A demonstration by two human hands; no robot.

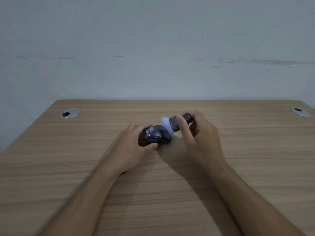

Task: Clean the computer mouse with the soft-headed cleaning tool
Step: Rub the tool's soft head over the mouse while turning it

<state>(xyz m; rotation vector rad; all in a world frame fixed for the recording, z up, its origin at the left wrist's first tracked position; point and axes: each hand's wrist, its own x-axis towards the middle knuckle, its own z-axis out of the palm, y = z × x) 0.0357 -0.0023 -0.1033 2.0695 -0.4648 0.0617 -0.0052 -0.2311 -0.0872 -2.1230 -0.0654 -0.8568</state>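
A black computer mouse [157, 134] with white markings on its back sits mid-table, tilted and raised slightly. My left hand [136, 143] grips it from the left, thumb below and fingers over the far side. My right hand [199, 133] holds the cleaning tool [175, 124], a dark grey handle with a round knob at its end. The tool's pale lavender soft head [167, 125] points left and down and touches the mouse's right front end.
The wooden desk [153, 193] ends at a pale wall behind. A round silver cable grommet [70, 113] sits at the back left, another grommet [300, 111] at the back right.
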